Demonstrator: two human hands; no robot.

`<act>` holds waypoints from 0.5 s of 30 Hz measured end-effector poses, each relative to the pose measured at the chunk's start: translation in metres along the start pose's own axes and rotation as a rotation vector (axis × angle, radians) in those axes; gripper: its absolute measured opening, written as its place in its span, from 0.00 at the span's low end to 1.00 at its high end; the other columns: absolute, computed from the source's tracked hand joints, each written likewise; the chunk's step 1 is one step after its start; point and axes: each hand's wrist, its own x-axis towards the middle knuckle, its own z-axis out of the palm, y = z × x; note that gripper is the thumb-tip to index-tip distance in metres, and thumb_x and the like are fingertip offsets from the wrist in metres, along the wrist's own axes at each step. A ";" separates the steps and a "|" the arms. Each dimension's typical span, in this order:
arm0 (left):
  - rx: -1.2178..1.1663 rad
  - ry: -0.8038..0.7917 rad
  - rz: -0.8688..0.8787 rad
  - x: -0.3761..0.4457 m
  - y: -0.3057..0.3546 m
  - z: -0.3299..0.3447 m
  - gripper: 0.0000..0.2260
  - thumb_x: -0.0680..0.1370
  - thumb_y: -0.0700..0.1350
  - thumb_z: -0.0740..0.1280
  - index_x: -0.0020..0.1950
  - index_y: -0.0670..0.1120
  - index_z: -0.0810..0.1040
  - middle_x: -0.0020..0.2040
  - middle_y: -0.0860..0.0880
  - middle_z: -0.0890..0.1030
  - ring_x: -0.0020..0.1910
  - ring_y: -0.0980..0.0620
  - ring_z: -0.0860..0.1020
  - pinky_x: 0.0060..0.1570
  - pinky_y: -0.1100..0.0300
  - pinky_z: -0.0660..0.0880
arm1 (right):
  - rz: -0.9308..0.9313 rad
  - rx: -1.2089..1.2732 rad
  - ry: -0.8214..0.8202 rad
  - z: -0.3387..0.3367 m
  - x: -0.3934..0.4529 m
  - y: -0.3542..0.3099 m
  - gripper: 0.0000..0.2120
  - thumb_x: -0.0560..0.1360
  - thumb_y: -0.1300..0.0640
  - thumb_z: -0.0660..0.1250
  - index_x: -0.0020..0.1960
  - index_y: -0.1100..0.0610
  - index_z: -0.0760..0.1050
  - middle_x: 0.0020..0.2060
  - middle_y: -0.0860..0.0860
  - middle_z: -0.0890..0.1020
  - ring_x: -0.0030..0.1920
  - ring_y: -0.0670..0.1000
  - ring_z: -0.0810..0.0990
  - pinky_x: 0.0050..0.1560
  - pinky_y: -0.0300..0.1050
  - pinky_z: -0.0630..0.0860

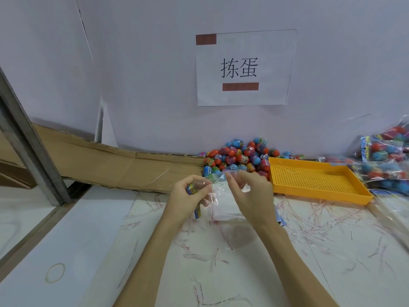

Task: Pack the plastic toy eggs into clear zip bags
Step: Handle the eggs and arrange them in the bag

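Observation:
A clear zip bag [221, 196] hangs between my two hands above the table, its mouth at the top. My left hand [188, 196] pinches the bag's left edge together with a blue printed card [197, 212]. My right hand [250, 191] pinches the bag's top right edge. Just beyond my hands, a heap of red, blue and purple plastic toy eggs [239, 158] lies against the wall. I cannot tell whether anything is inside the bag.
A yellow perforated tray [314, 180] sits to the right of the heap. Filled bags of eggs [387, 160] pile up at the far right. Several thin plastic strips [309, 220] litter the white table. Cardboard [110, 165] lines the back left; a rubber band [55, 272] lies at front left.

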 end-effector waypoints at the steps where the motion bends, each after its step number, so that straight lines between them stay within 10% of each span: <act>1: 0.038 0.005 0.001 0.000 -0.001 -0.001 0.06 0.78 0.41 0.75 0.48 0.52 0.86 0.43 0.45 0.87 0.36 0.49 0.83 0.35 0.60 0.77 | 0.055 0.075 -0.056 0.001 0.000 -0.001 0.12 0.79 0.49 0.70 0.40 0.54 0.81 0.30 0.44 0.80 0.33 0.46 0.78 0.38 0.41 0.75; 15: 0.176 0.085 0.133 0.002 -0.004 -0.008 0.11 0.72 0.59 0.76 0.46 0.53 0.85 0.35 0.45 0.82 0.31 0.52 0.73 0.29 0.58 0.71 | 0.727 0.988 -0.574 -0.017 0.006 -0.010 0.19 0.69 0.47 0.77 0.55 0.56 0.86 0.56 0.56 0.86 0.58 0.55 0.85 0.50 0.38 0.81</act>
